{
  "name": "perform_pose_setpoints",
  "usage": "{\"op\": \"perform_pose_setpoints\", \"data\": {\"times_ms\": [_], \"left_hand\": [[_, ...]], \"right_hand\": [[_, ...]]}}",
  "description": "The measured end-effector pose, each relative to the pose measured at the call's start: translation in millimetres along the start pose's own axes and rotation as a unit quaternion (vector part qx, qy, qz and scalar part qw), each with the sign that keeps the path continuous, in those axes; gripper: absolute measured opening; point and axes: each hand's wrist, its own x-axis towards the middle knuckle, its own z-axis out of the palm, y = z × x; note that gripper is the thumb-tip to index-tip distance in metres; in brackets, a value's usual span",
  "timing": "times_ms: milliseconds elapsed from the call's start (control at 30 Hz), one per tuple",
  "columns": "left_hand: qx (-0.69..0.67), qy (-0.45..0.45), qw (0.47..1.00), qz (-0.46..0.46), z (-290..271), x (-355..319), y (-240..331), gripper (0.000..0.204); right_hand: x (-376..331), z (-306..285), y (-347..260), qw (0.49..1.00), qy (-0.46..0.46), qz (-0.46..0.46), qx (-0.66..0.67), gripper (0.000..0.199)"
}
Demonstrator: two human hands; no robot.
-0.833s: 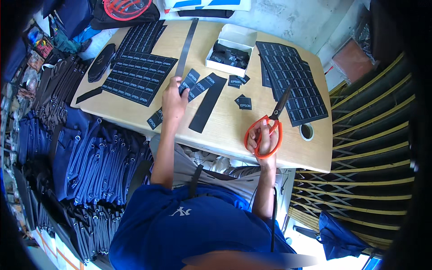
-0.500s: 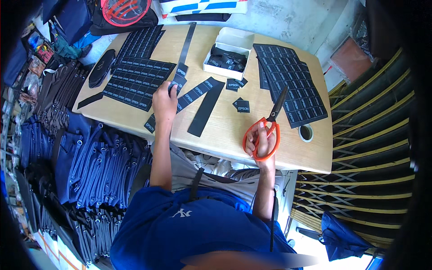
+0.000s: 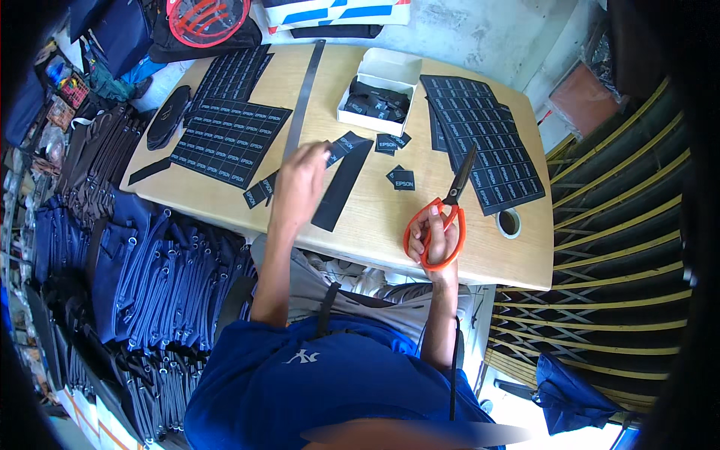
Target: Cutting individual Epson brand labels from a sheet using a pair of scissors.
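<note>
In my right hand (image 3: 437,238) are orange-handled scissors (image 3: 456,187), blades nearly together and pointing up and away over the table. My left hand (image 3: 300,184) hovers above a printed black label strip (image 3: 345,148), its fingers curled and smeared by motion. Whether they touch the strip cannot be made out. Beside it, a plain black strip (image 3: 341,187) lies slanting. Just beyond my left hand, a long metal ruler (image 3: 306,94) runs toward the far edge. Small cut labels (image 3: 403,180) lie between my hands, with more (image 3: 388,143) by an open white box (image 3: 371,120) of black pieces.
Black label sheets lie at the left (image 3: 229,139) and right (image 3: 491,139) of the wooden table (image 3: 375,232). A cup of dark liquid (image 3: 509,223) stands near the right edge. Stacked blue bags (image 3: 172,277) crowd the left; a folding metal gate (image 3: 600,262) is at the right.
My left hand has left the ruler and come nearer and rightward over the strip. The labels it held are gone from the ruler; the box's contents look different. My right hand stays put.
</note>
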Motion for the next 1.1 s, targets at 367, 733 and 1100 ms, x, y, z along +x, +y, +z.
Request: {"op": "perform_pose_setpoints", "data": {"times_ms": [367, 733, 1100], "left_hand": [[-0.038, -0.073, 0.987, 0.140, 27, -18, -18, 0.012], [-0.026, -0.131, 0.989, 0.058, -11, -13, 8, 0.012], [-0.273, -0.189, 0.932, -0.145, -19, -52, 86, 0.015]], "right_hand": [[0, 0, 2, 1.000, 0.005, 0.001, 0.007, 0.035], [0, -1, 7, 1.000, 0.009, -0.005, -0.002, 0.036], [-4, -16, 24, 0.996, -0.058, -0.060, 0.022, 0.046]]}}
